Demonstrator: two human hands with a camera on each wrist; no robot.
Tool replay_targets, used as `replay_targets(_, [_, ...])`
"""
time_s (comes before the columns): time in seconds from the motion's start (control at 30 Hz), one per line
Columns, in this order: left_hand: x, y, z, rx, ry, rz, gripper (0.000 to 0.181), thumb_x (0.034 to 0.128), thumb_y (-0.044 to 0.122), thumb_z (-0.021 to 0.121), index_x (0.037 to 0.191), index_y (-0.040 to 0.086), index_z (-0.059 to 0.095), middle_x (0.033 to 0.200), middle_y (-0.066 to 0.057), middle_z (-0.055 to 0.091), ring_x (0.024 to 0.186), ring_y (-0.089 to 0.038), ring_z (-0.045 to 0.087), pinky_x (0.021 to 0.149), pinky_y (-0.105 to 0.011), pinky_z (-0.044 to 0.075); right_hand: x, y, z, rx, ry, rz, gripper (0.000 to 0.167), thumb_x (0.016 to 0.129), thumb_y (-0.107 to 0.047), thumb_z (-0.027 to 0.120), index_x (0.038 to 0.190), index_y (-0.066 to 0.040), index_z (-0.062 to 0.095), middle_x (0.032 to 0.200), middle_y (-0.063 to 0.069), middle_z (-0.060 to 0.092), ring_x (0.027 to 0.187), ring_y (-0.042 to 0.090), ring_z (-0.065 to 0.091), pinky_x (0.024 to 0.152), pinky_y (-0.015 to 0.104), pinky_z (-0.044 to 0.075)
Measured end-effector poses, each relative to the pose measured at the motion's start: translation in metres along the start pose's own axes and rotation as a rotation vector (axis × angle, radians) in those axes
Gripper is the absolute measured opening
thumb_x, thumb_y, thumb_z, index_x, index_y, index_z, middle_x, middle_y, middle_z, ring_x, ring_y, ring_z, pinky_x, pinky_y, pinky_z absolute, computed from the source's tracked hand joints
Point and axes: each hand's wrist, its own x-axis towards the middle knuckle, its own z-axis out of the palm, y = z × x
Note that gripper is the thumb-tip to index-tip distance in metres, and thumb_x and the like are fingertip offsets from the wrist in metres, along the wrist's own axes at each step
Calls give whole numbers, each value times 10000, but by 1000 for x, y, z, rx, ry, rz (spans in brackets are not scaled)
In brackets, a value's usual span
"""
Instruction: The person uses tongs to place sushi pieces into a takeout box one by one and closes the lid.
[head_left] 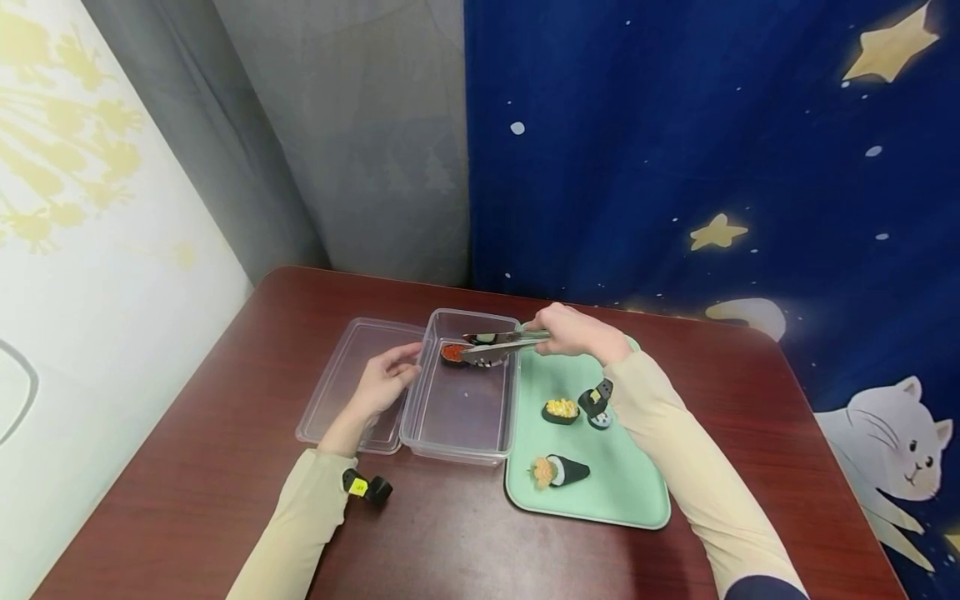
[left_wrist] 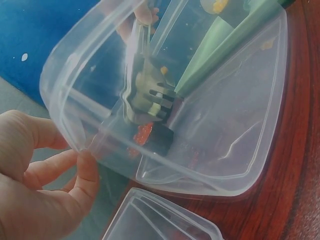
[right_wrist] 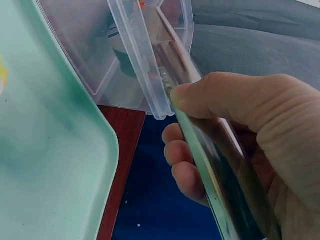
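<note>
My right hand [head_left: 570, 330] grips metal tongs [right_wrist: 220, 165], thumb along one arm and fingers under the other. The tongs' tips reach over the right wall into a clear plastic container [head_left: 459, 454]. Inside, a toy sushi piece with red roe [head_left: 453, 354] sits near the tips. Another dark-wrapped sushi piece [head_left: 486, 338] with a pale green top lies by the tongs; whether they clamp it I cannot tell. My left hand [left_wrist: 45, 180] holds the container's left rim between thumb and fingers.
Right of the container lies a green tray [head_left: 615, 500] with a corn-topped sushi [head_left: 561, 410], a hand roll [head_left: 566, 471] and a small round roll [head_left: 599, 420] partly behind the right wrist camera. A clear lid [head_left: 337, 379] rests left, under my left hand. Curtains hang behind the table [head_left: 225, 417].
</note>
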Motion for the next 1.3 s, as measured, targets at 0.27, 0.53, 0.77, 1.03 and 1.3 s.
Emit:
replay_targets(0.27, [0,0,0,6,1,2,432,881,-40,543,1308,-63,490,1266,-279,515,904,-125,578,695,-172,470,3,-8,-6,-17,-54,36,388,807,-17,645,1188,47,617,1196,183,612,1001,221,601,826,352,501])
replay_targets(0.53, [-1,1,-1,8,1,-1,429,886,-31,543,1311,-58,489,1264,-275,518,856,-50,572,694,-174,472,10,-14,-11,-66,-98,25,174,771,6,633,910,-61,712,702,-8,555,572,102,353,522,229,303])
replay_targets(0.77, [-2,0,0,6,5,13,430,882,-36,547,1307,-71,487,1253,-288,519,860,-63,576,677,-177,469,15,-20,-12,-77,-126,39,173,777,9,630,911,-50,721,729,0,570,570,101,371,511,222,307])
replay_targets(1.03, [-1,0,0,-7,10,37,427,877,-51,541,1296,-102,478,1233,-318,514,867,-111,595,650,-184,475,21,-25,-10,-111,-139,87,193,779,-3,654,955,-42,722,846,24,638,623,120,419,535,227,352])
replay_targets(1.3, [-1,0,1,-8,6,42,427,873,-58,541,1295,-92,486,1231,-315,521,843,-67,587,648,-175,470,23,-29,-11,-122,-156,120,252,787,-25,662,1035,-10,701,1048,95,669,708,137,497,622,252,447])
